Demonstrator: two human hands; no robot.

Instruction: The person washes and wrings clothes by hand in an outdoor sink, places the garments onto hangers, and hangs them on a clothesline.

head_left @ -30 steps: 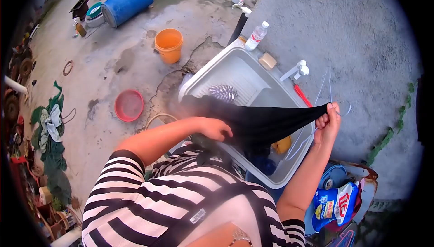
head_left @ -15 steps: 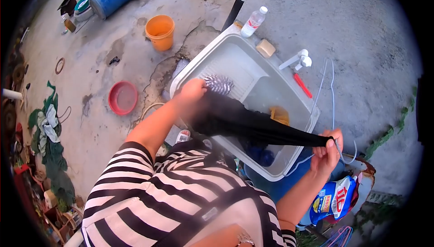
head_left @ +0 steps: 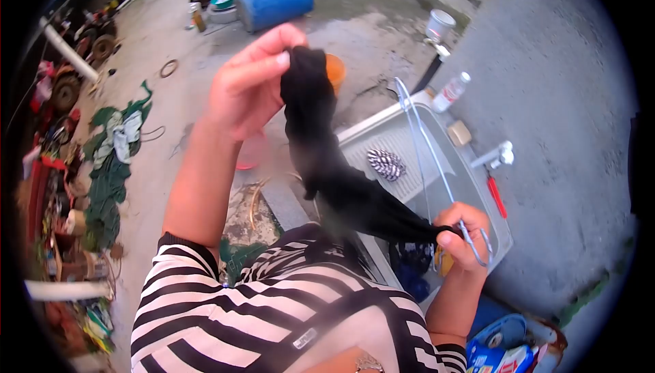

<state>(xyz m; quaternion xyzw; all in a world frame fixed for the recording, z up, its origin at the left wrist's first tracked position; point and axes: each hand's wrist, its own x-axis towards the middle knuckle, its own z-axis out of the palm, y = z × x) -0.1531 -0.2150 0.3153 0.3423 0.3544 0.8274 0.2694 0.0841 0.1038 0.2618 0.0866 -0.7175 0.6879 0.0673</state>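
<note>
As black cloth (head_left: 315, 137) sags, left fingers (head_left: 271, 47) pinch it — right fingers (head_left: 449, 240) clasp it and a wire hanger (head_left: 434, 146).

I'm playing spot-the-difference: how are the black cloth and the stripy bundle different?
The black cloth is plain black, but the stripy bundle is dark and white.
The black cloth is long, stretched between the left hand and right hand; the stripy bundle is scrunched small.
The black cloth is held up, while the stripy bundle rests in the sink.
Both look soft, like fabric.
</note>
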